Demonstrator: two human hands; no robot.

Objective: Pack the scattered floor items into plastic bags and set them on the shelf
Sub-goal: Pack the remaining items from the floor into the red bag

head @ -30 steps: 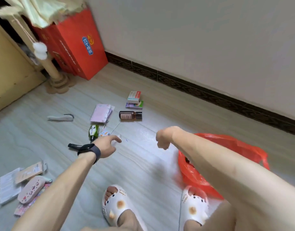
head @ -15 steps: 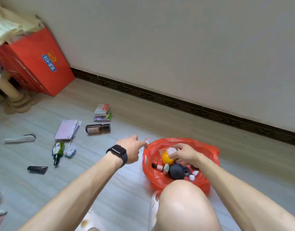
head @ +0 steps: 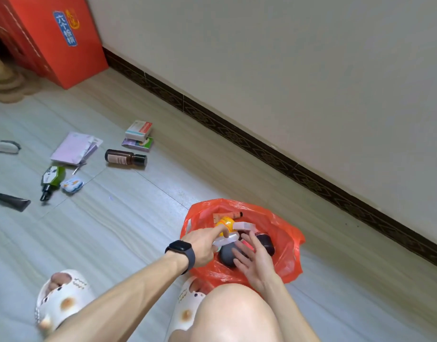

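A red plastic bag [head: 284, 245] lies open on the floor in front of my knee. Inside it I see an orange-yellow round thing [head: 227, 222], a dark grey ball [head: 228, 254], a dark jar [head: 265, 241] and small boxes. My left hand [head: 205, 245], with a black watch, is over the bag's left rim and pinches a small clear white item [head: 225, 240]. Over the bag's middle, my right hand [head: 255, 260] is open with fingers spread. Left on the floor lie a brown bottle [head: 125, 158], two stacked boxes [head: 138, 134], a green spray bottle [head: 51, 180] and a black tube [head: 12, 201].
A pink packet [head: 74, 149], a small blue-white pouch [head: 72, 185] and a white object [head: 5, 146] also lie on the floor at left. A red carton [head: 52, 38] stands in the far left corner. The wall with a dark skirting [head: 262, 154] runs behind the bag. My white slippers [head: 62, 299] are at the bottom.
My left hand picked a small clear item off the floor and carried it right to the bag. My right hand has spread open inside the bag. My view swung right.
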